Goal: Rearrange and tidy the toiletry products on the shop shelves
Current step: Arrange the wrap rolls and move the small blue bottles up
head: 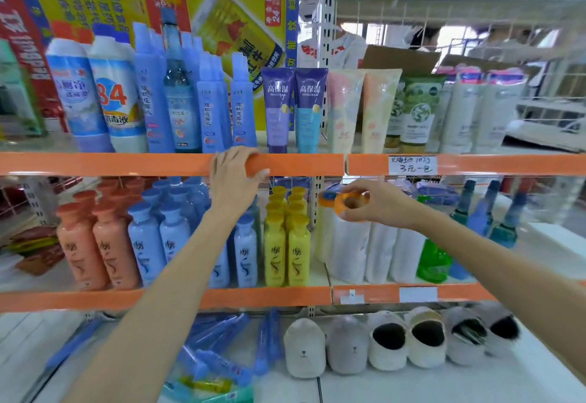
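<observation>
On the far left of the middle shelf stand salmon-orange plastic shampoo bottles [95, 241], upright, long axes vertical, caps up. Next to them is a block of pale blue shampoo bottles [158, 237] in the same pose, labels facing out.

The left hand [233, 177] reaches up from the lower left with its forearm slanting across the blue bottles. Its fingers are hooked over the top of the orange front rail of the upper shelf [126, 164] and its thumb is tucked beneath, so it grips the rail. Above that rail, a purple squeeze tube [279, 110] and a blue one [310, 110] stand on their caps, flat crimped ends up.

Just right of the left wrist is a cluster of yellow shampoo bottles [287, 244], upright, caps up.

Past the white shelf upright, the right hand [380, 204] comes in from the lower right, forearm rising to the left. Its curled fingers and thumb close round the orange cap of a tall white plastic bottle [348, 250], which stands upright at the front left of the right-hand bay, just beside more white bottles [393, 253]; motion blur makes it hard to say whether the cap is tilted.

Further right stand a green translucent bottle [432, 260] and teal-blue narrow-necked bottles [504, 221], upright. On the white bottom shelf lie grey and cream plush slippers [399, 342], side by side.
</observation>
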